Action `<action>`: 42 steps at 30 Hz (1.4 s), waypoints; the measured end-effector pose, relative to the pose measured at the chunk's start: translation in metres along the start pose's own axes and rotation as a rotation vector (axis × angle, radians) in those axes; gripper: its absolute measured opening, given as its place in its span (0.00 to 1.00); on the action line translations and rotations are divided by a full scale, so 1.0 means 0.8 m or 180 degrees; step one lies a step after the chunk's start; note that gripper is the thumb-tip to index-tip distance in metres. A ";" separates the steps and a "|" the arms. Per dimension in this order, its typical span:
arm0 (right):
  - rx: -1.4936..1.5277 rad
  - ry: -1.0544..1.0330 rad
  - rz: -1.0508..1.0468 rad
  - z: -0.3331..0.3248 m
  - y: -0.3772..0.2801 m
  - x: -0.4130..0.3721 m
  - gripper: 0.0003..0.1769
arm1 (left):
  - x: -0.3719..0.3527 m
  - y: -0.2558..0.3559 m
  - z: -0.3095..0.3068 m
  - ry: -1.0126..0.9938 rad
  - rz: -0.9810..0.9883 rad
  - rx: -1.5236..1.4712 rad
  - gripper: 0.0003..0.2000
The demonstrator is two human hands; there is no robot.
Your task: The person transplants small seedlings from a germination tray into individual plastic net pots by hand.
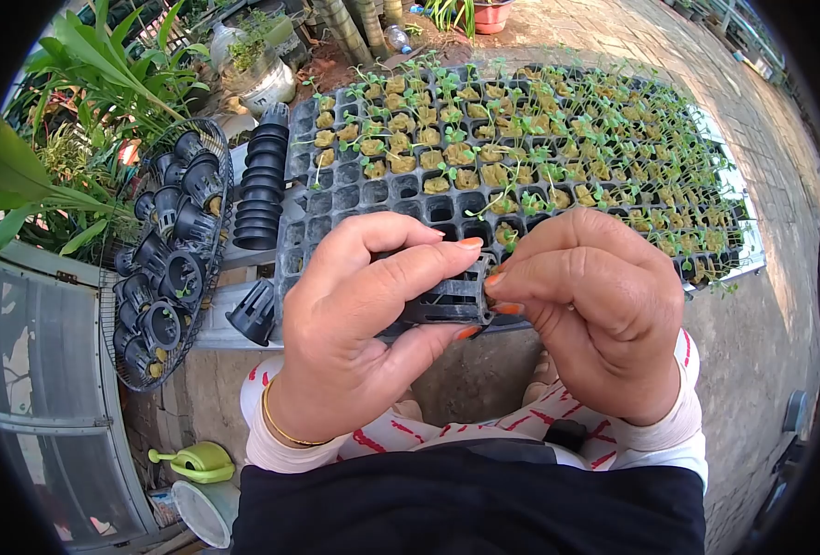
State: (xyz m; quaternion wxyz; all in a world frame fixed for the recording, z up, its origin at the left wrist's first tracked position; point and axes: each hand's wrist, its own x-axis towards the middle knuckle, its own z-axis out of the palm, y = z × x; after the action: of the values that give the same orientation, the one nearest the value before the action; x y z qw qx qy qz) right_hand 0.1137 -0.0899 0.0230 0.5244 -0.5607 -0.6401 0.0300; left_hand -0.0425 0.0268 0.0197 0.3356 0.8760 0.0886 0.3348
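Observation:
A black slotted net cup (449,303) lies on its side in my left hand (359,310), whose fingers and thumb wrap round it. At the cup's narrow end, my right hand (604,301) is closed in a pinch, its fingertips right against the slots. Whatever those fingertips hold is hidden or too small to make out. Just beyond both hands is the black seedling tray (345,197), with small green seedlings in tan sponge plugs. Another net cup (254,313) lies left of my left hand.
To the left, a stack of nested net cups (262,185) stands beside a wire basket (223,199) full of net cups, several with plugs or sprouts. A green watering can (205,461) and a pale bucket (197,513) are low at left. Leafy plants (86,74) crowd the far left.

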 end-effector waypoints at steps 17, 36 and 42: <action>0.0893 -0.0269 0.0807 -0.014 -0.002 0.002 0.16 | -0.004 0.005 -0.013 -0.0115 0.0163 0.0324 0.40; 0.0709 -0.0781 0.0411 -0.018 0.007 0.006 0.27 | -0.003 0.007 0.014 0.0516 0.0551 -0.0468 0.54; 0.0706 -0.0593 0.0251 -0.012 0.005 0.009 0.19 | -0.006 -0.010 -0.007 0.0198 0.0546 -0.0479 0.50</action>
State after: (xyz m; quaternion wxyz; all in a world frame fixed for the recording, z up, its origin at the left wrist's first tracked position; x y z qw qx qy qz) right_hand 0.1246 -0.0885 0.0291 0.5199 -0.5188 -0.6562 0.1730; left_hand -0.0493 0.0340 0.0157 0.3677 0.8419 -0.0018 0.3950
